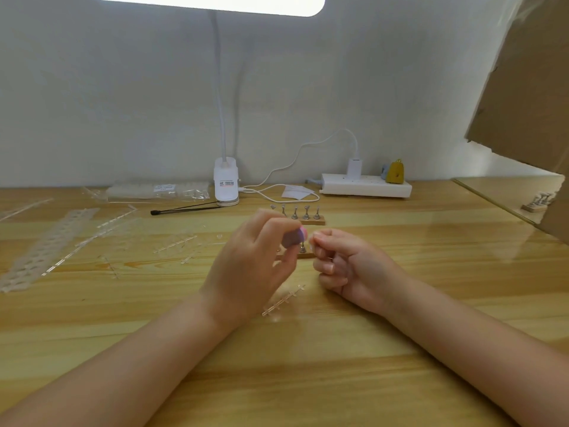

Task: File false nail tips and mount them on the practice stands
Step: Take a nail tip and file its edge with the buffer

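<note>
Item 1: nail file (294, 238), purple with a pink end, gripped in the left hand (246, 266), fingers curled round it. I see only its blunt tip; its long axis is hidden by the fingers, pointing roughly toward the right hand (348, 266).

Item 2: nail tip, pinched between right thumb and forefinger just beside the file's end; too small for me to make out.

Item 3: near practice stand (303, 252), wood base, metal post, directly behind the grip. Far stand (303, 215) beyond it, five posts.

Item 4: clear plastic sprue (283, 300), ladder-shaped, on the glossy wooden table (308, 365), below the grip. Open tabletop toward me.
</note>
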The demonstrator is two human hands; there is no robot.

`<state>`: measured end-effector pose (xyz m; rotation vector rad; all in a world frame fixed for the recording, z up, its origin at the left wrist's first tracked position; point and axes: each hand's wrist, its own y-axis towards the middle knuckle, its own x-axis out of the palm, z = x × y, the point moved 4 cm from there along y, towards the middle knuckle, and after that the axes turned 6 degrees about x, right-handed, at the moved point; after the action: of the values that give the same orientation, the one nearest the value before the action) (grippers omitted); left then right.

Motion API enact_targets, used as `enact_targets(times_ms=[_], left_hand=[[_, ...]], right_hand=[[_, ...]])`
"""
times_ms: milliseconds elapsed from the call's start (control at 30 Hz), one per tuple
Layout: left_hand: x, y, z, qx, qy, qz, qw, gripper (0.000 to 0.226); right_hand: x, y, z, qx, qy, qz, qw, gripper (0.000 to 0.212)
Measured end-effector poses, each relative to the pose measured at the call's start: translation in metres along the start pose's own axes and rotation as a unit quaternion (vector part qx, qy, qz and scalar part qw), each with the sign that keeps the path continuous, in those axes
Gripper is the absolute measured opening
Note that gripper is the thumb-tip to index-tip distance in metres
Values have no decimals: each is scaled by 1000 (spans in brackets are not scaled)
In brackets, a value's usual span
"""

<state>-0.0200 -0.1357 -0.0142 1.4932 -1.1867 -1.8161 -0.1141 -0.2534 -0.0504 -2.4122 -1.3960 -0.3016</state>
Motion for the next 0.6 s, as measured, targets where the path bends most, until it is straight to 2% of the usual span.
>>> enact_targets(times_ms=[100,233,400,533,600], left_hand=[[5,1,10,41,2,-20,999,20],[5,-3,-5,-43,55,-42,997,13],[5,0,4,-8,-9,-26,1000,18],[10,-6,-6,-52,14,-69,996,16],[9,-7,-7,-61,2,-50,997,17]], right_hand=[[0,1,0,-10,-11,1,1000,16],[-1,2,-1,-6,0,4,1000,10],[-1,2,1,-18,-6,0,1000,7],[-2,1,0,-16,10,7,1000,10],[-2,1,0,-21,8,10,1000,10]])
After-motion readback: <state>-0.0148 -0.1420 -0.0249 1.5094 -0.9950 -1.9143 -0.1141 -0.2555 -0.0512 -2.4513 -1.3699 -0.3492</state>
